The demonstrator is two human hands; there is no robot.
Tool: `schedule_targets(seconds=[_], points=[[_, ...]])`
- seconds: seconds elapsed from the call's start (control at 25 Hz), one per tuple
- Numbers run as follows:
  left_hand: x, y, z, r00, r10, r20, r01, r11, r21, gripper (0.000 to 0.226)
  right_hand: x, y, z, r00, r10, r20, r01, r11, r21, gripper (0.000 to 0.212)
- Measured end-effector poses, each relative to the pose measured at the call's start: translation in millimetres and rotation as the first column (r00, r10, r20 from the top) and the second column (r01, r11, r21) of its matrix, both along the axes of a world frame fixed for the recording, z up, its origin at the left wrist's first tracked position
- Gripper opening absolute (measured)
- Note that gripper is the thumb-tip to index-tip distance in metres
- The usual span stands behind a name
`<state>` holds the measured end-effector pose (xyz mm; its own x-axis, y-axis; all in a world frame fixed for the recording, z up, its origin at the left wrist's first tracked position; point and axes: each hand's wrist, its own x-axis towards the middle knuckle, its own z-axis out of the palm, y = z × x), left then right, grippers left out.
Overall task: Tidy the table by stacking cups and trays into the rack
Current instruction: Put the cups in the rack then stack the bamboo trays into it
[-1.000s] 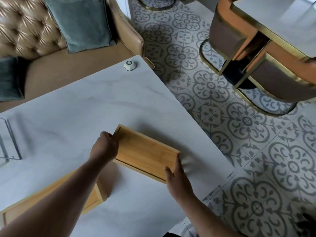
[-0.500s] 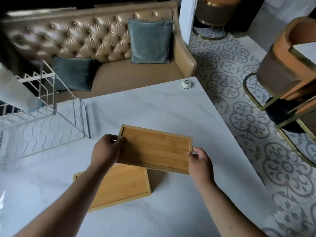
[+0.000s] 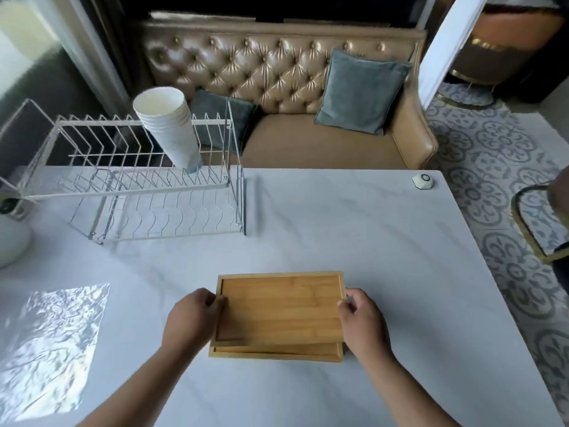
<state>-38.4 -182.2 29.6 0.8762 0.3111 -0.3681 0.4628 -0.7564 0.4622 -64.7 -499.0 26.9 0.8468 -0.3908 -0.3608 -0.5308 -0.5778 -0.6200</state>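
I hold a bamboo tray by its two short ends, my left hand on the left edge and my right hand on the right edge. It lies over a second bamboo tray, of which only the near edge shows. A wire dish rack stands at the far left of the marble table. A stack of white paper cups leans tilted in the rack's back row.
A small white hexagonal device lies near the table's far right corner. A white rounded object sits at the left edge. A tufted sofa with blue cushions is behind the table; a chair stands on the right.
The tray in my hands has moved left and toward me, from partly overlapping the other tray to lying squarely over it. My view has swung left and up, revealing the whole rack and cups.
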Motion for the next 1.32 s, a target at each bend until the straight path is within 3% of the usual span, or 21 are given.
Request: schedule_targets(seconds=[0.56,0.68,1.04,1.2,1.32], points=[[-7,6,-23,0.999,-0.050,0.009,0.049,0.998,0.035,0.019,-26,10,-27,1.000,0.003,-0.012,-0.003,1.000,0.003,0.017],[-16,5,-29,0.999,-0.008,0.031,0.009,1.000,-0.028,0.018,-29,9,-28,1.000,0.018,-0.025,-0.018,1.000,0.003,0.017],[-18,7,-38,1.000,0.023,-0.010,-0.023,0.995,-0.097,0.018,-30,-1,-33,0.996,0.019,-0.092,-0.003,0.985,0.171,0.016],[-16,11,-40,0.987,0.114,-0.117,-0.147,0.933,-0.328,0.023,-27,-1,-35,0.991,-0.017,-0.132,0.046,0.975,0.216,0.043],[-16,16,-41,0.957,0.075,-0.280,-0.220,0.817,-0.533,0.047,-25,0,-43,0.964,-0.020,-0.263,0.091,0.962,0.259,0.029]])
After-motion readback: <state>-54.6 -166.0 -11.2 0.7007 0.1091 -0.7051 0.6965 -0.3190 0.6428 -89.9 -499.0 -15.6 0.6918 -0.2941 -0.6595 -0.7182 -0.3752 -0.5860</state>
